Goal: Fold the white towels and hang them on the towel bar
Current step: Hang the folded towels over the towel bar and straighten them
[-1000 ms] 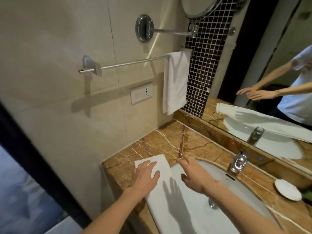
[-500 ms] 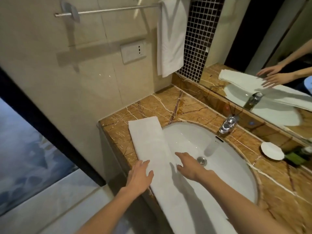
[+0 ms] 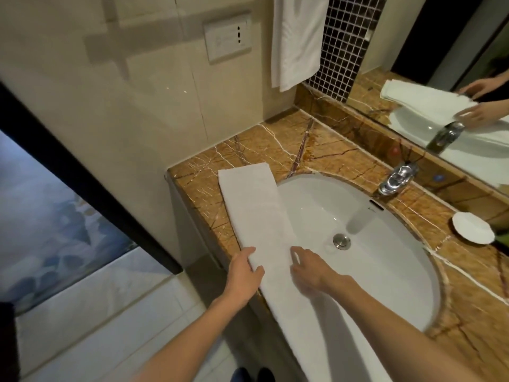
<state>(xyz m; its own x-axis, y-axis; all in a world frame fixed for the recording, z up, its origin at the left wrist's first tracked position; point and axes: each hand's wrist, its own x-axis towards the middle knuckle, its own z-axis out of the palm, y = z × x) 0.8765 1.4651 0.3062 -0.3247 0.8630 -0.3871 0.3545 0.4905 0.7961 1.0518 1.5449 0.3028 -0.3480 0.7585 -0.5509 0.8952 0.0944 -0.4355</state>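
A long white towel, folded into a narrow strip, lies along the left side of the marble counter and over the sink's rim, running toward me. My left hand rests at the strip's left edge with the thumb on top of the cloth. My right hand lies on the strip's right edge with fingers spread and fairly straight. A second white towel hangs folded against the wall at the top; the bar that carries it is out of frame.
The white sink basin fills the counter's middle, with a chrome faucet behind it and a small white dish at the right. A wall socket sits left of the hanging towel. The mirror lines the back.
Both hands have slid along the towel toward me, from its far end to its middle. My view has tipped downward, so the towel bar has left the frame.
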